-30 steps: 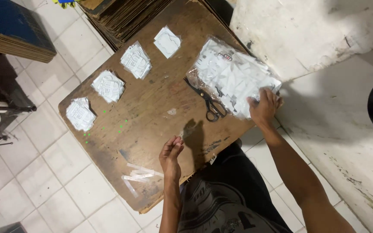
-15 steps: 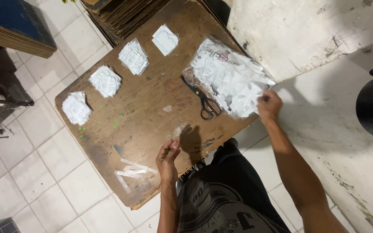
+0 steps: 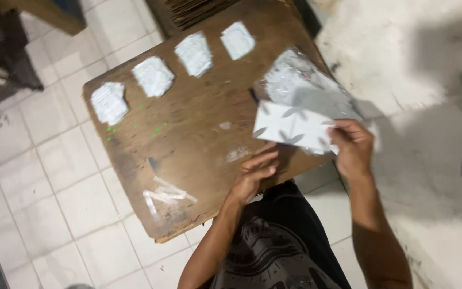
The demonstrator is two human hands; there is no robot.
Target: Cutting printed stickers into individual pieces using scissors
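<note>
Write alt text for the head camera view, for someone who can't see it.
Seen from above, a person's right hand holds a white sheet over a worn wooden board, while the left hand reaches toward it. Four small white stacks line the board's far edge, beside a clear bag of white sheets.

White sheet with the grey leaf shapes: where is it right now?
Head view: the white sheet is in the right hand, above the wooden board's right edge, before the plastic-wrapped stack.
</note>
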